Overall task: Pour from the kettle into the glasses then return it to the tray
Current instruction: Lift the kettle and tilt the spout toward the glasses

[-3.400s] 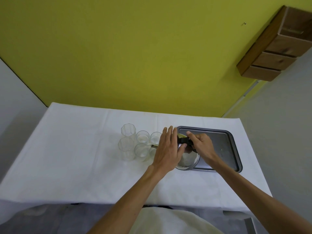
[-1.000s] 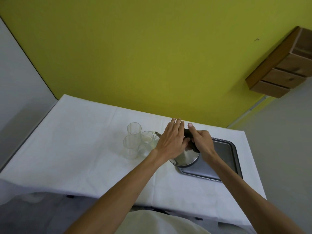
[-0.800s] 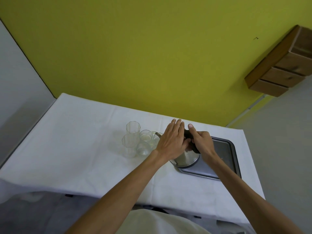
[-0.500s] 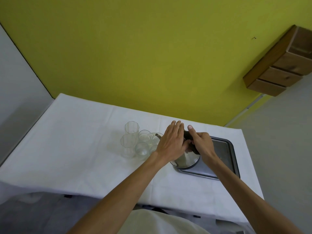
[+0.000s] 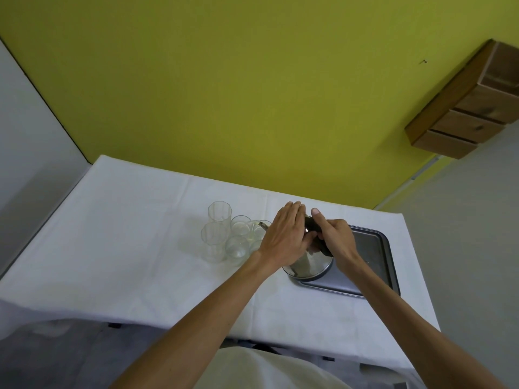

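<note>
A steel kettle (image 5: 308, 263) with a black handle is tilted to the left, its spout (image 5: 263, 225) over the cluster of several clear glasses (image 5: 238, 242). My right hand (image 5: 335, 240) is wrapped around the black handle. My left hand (image 5: 285, 237) lies flat on the kettle's top and lid, fingers together, and hides most of the body. The kettle's base hangs over the left end of the dark grey tray (image 5: 375, 258). Two taller faceted glasses (image 5: 215, 238) stand at the cluster's left.
A white cloth covers the table (image 5: 126, 234), which stands against a yellow-green wall. A wooden drawer unit (image 5: 471, 108) hangs on the wall at the upper right. The table's right edge runs close beside the tray.
The kettle has stayed tilted over the glasses with both hands on it; the spout has shifted slightly among the glasses. The camera view has drifted a little.
</note>
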